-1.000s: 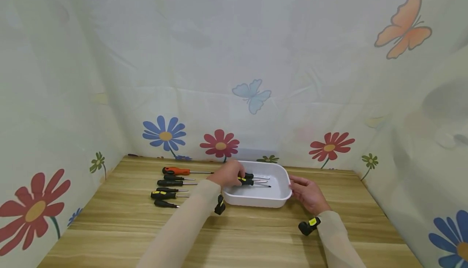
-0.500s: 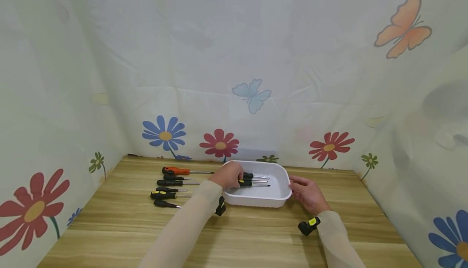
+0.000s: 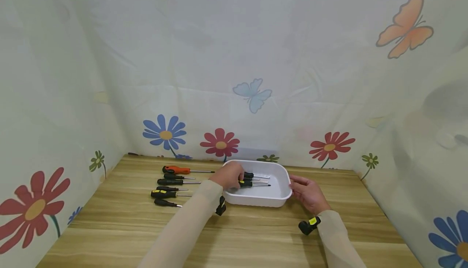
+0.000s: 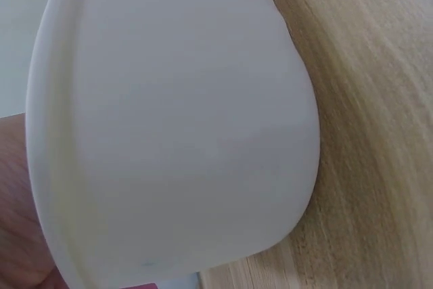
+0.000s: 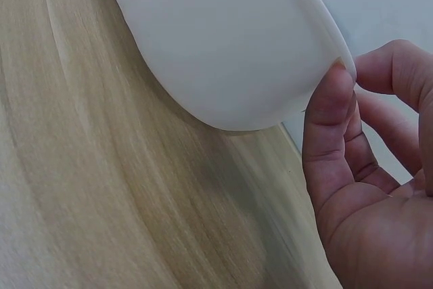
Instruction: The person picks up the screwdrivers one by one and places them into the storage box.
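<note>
A white rectangular tray (image 3: 256, 201) stands on the wooden table with several screwdrivers lying inside it, shafts pointing right. My left hand (image 3: 227, 175) reaches over the tray's left end, its curled fingers on the handle of a black-and-yellow screwdriver (image 3: 247, 183). Part of that handle is hidden behind the fingers. Behind it in the tray lies another black-handled screwdriver (image 3: 249, 175). At the tray's right end, my right hand (image 3: 308, 195) holds the rim; the right wrist view shows the thumb (image 5: 329, 116) and forefinger pinching it. In the left wrist view, the tray's outer wall (image 4: 189, 113) covers most of the work.
Left of the tray, several screwdrivers lie in a row on the table (image 3: 256, 235). An orange-and-black screwdriver (image 3: 177, 170) is at the back, and a black-and-yellow one (image 3: 163, 194) lies nearer the front. A flower-printed curtain (image 3: 204, 56) encloses the table's back and sides.
My left hand has shifted slightly right and the screwdriver at its fingers has settled a little lower in the tray. The right hand stays on the rim.
</note>
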Action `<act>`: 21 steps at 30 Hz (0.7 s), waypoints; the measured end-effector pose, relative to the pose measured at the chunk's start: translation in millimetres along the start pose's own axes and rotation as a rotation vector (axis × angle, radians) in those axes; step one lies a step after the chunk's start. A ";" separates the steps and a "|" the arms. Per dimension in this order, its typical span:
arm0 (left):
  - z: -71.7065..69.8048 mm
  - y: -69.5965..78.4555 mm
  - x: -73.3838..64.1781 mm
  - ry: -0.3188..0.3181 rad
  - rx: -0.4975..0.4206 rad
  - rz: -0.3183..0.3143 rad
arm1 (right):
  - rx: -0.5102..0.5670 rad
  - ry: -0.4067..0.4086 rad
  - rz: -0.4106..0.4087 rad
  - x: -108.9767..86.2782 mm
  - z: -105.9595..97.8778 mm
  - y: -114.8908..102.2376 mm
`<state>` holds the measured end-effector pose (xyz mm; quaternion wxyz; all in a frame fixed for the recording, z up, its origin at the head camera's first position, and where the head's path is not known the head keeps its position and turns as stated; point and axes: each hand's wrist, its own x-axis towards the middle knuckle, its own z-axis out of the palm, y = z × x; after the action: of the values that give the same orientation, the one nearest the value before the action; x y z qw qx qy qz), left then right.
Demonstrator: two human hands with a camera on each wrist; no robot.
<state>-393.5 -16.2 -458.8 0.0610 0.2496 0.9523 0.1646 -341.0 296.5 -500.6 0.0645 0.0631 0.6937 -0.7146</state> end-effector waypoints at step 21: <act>3.6 2.2 1.3 -0.010 0.116 0.029 | -0.005 -0.001 -0.007 0.2 0.4 0.5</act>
<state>-392.9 -12.7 -461.5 0.0486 0.2672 0.9562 0.1088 -341.1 296.0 -501.0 0.0623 0.0601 0.6958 -0.7130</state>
